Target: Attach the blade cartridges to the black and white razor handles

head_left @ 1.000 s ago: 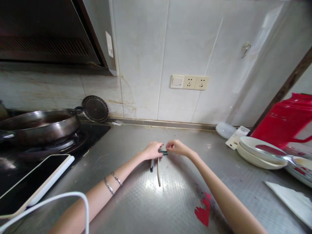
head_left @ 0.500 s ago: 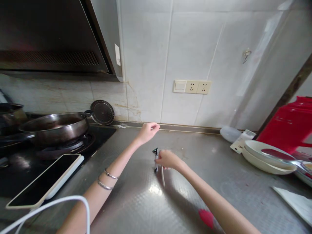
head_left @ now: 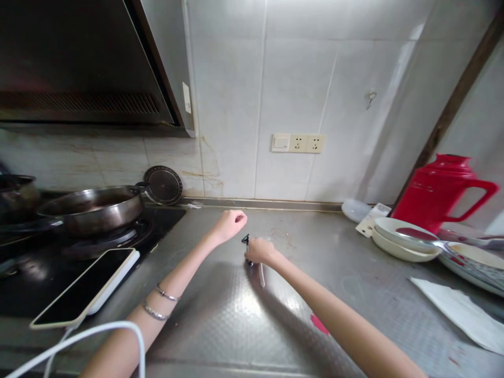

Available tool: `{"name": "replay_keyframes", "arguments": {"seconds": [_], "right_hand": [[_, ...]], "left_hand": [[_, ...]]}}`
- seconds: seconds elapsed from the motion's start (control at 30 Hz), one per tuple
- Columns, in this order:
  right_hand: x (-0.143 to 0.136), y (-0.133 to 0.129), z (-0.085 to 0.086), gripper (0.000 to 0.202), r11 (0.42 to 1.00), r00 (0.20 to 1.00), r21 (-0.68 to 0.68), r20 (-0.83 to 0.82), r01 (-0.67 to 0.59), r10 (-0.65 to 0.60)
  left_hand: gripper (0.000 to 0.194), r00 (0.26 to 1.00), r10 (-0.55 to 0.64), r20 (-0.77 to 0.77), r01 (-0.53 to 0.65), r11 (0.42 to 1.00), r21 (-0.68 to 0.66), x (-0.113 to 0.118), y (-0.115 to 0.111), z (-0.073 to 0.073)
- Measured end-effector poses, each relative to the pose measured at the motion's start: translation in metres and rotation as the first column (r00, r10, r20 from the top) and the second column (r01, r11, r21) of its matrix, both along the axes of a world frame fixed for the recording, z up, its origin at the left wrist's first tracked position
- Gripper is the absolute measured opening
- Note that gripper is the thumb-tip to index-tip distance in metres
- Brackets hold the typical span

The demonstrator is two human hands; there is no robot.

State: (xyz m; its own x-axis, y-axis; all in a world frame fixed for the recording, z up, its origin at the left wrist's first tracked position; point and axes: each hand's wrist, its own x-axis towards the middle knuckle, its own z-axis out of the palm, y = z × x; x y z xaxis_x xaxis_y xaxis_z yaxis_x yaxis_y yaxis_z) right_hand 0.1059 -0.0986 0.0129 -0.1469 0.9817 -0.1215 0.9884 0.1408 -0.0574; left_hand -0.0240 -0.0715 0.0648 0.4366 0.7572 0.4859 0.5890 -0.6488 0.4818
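Note:
My right hand (head_left: 261, 250) is low over the steel counter, its fingers closed around the middle of a small razor (head_left: 245, 239). The razor's dark head shows past the fingers, and the end of its handle pokes out below them. From under the same hand a slim whitish handle (head_left: 262, 276) sticks out towards me; whether the fingers also grip it is hidden. Just to the left, my left hand (head_left: 229, 227) hovers with its fingers curled into a loose fist, nothing visible in it. A red item (head_left: 319, 324) is partly covered by my right forearm.
On the left are a pan (head_left: 98, 212) on the black stove (head_left: 169, 218) and a phone (head_left: 84, 289) with a white cable (head_left: 98, 326). To the right stand a red thermos (head_left: 431, 191), stacked bowls (head_left: 405, 252) and a white paper (head_left: 460, 312).
The view has turned slightly right, bringing more of the thermos and bowls in. My left hand has lowered a little and curled more. My right fingers now cover more of the razor.

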Motion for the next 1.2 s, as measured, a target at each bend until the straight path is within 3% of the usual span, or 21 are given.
{"name": "replay_keyframes", "arguments": {"seconds": [0.13, 0.27, 0.43, 0.57, 0.73, 0.9, 1.2], "right_hand": [[0.029, -0.004, 0.006, 0.033, 0.997, 0.998, 0.071, -0.062, 0.006, -0.001], [0.088, -0.009, 0.003, 0.033, 0.985, 0.985, 0.148, -0.161, 0.091, -0.067], [0.167, -0.023, -0.009, 0.036, 0.967, 0.972, 0.139, -0.135, 0.213, -0.194], [0.202, -0.035, -0.020, 0.032, 0.959, 0.960, 0.092, -0.106, 0.268, -0.259], [0.216, -0.038, -0.029, 0.031, 0.951, 0.952, 0.068, -0.084, 0.301, -0.295], [0.217, -0.036, -0.030, 0.032, 0.952, 0.952, 0.053, -0.082, 0.301, -0.296], [0.208, -0.044, -0.009, 0.036, 0.943, 0.954, 0.160, -0.117, 0.291, -0.275]], "left_hand": [[0.028, 0.984, 0.081, -0.156, -0.095, 0.992, -0.085, -0.004, -0.009, -0.011], [0.028, 0.935, 0.108, -0.338, -0.164, 0.976, -0.141, 0.000, -0.020, -0.029], [0.034, 0.891, 0.113, -0.440, -0.229, 0.948, -0.219, 0.023, -0.038, -0.054], [0.038, 0.859, 0.131, -0.495, -0.263, 0.942, -0.207, 0.047, -0.050, -0.067], [0.038, 0.823, 0.142, -0.551, -0.279, 0.944, -0.174, 0.066, -0.056, -0.075], [0.029, 0.820, 0.155, -0.551, -0.303, 0.934, -0.187, 0.069, -0.053, -0.081], [0.024, 0.900, 0.185, -0.395, -0.296, 0.925, -0.240, 0.056, -0.045, -0.094]]}}
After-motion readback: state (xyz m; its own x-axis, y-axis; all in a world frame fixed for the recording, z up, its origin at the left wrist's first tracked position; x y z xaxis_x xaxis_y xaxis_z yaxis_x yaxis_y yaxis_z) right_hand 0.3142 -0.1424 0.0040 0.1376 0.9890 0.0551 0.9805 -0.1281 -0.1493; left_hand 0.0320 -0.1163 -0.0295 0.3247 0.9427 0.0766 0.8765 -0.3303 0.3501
